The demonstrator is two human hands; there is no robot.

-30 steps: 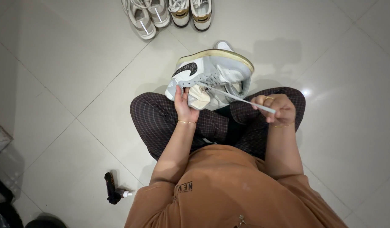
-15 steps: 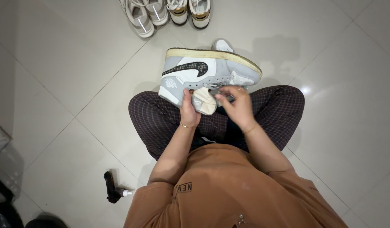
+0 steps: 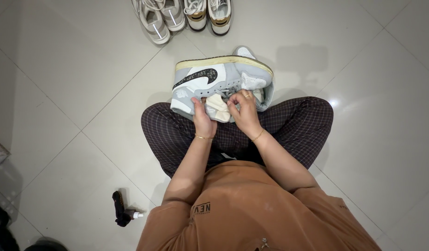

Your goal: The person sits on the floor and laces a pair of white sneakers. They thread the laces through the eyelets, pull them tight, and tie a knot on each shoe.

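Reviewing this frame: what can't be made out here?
- Head view: laces under the right hand, hidden by its fingers.
- Second grey sneaker, hidden behind the held grey high-top sneaker.
- Two pairs of shoes, cut by the top edge.
- Left hand: its grip is hidden.

Pale shoes (image 3: 184, 16) cut by top edge, second sneaker (image 3: 244, 50) mostly hidden

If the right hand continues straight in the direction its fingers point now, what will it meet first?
The right hand already touches the grey sneaker at the laces, so that comes first; the floor probably lies beyond.
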